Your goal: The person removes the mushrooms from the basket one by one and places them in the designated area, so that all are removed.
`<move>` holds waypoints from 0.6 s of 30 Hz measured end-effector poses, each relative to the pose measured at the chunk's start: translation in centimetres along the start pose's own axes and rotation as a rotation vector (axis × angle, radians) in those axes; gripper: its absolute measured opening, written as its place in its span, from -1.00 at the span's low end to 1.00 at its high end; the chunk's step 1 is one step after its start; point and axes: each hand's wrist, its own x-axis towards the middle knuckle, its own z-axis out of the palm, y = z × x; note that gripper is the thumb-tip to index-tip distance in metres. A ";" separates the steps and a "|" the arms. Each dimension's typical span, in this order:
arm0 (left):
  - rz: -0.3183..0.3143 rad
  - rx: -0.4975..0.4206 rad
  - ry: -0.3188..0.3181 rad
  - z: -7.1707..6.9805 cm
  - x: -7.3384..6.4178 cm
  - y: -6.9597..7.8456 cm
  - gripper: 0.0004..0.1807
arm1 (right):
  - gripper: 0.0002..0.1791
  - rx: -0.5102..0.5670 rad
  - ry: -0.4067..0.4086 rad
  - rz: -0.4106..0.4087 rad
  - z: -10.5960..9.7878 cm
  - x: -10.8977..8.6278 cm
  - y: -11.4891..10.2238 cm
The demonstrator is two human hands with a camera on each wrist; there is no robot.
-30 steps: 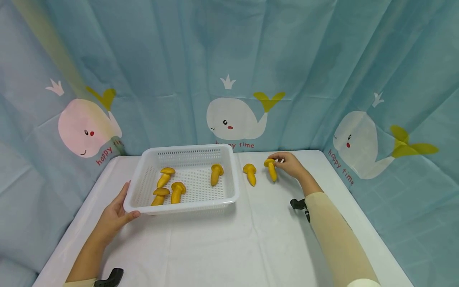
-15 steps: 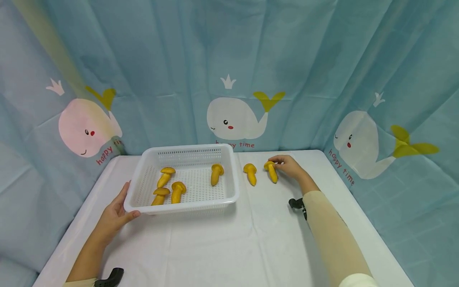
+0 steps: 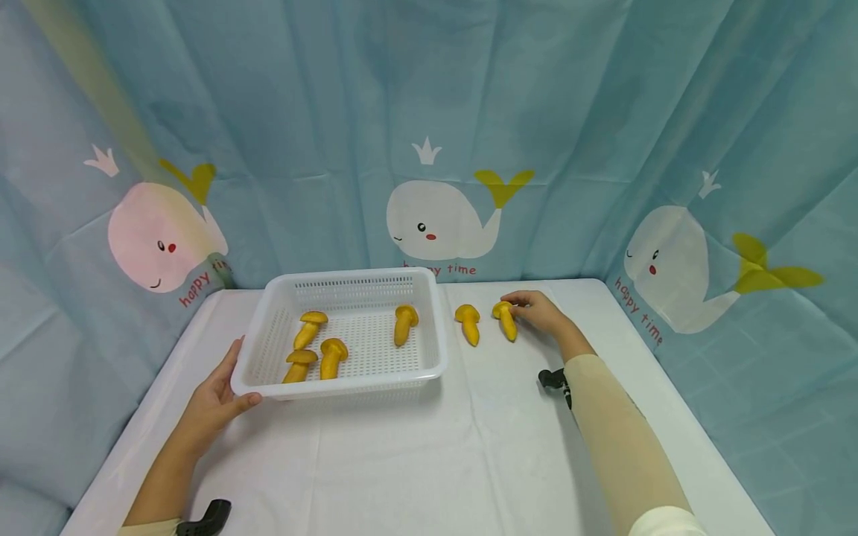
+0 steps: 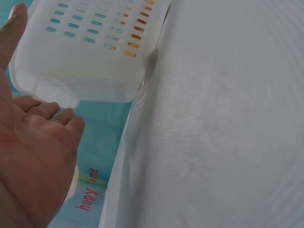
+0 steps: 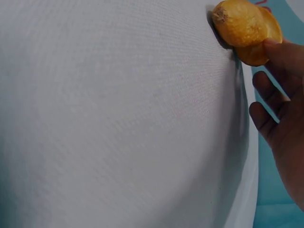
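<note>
At the back right of the table, my right hand (image 3: 543, 315) pinches a yellow mushroom (image 3: 505, 321) by its cap, between thumb and fingers. In the right wrist view the mushroom (image 5: 241, 23) lies stem end toward the camera on the white cloth, thumb at its cap. A second mushroom (image 3: 468, 324) lies just left of it. My left hand (image 3: 209, 413) grips the front left corner of a white plastic basket (image 3: 439, 327), thumb at the front, fingers along the left side. Inside the basket are several similar mushrooms, three toward the left and one mushroom (image 3: 405, 325) at the right.
A white cloth (image 3: 402, 469) covers the table. Blue curtains (image 3: 322, 149) with whale prints close in the back and both sides. A black wrist mount (image 3: 553, 380) sits below the right forearm, another black mount (image 3: 206, 519) by the left wrist.
My right hand and the pinched mushroom have come slightly down toward the table's front since a second ago, then stayed nearly still. My left hand and the basket hold their place.
</note>
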 end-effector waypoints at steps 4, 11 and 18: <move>0.000 -0.006 -0.002 0.0 -0.1 -0.1 0.10 | -0.63 0.002 -0.012 0.002 -0.1 0.0 0.0; 0.003 -0.009 -0.002 0.1 0.0 -0.2 0.10 | -0.62 -0.016 -0.018 0.003 -0.2 0.0 -0.2; -0.023 0.023 0.001 0.1 -0.1 0.1 0.08 | -0.62 -0.031 -0.008 -0.001 -0.5 -0.3 -0.8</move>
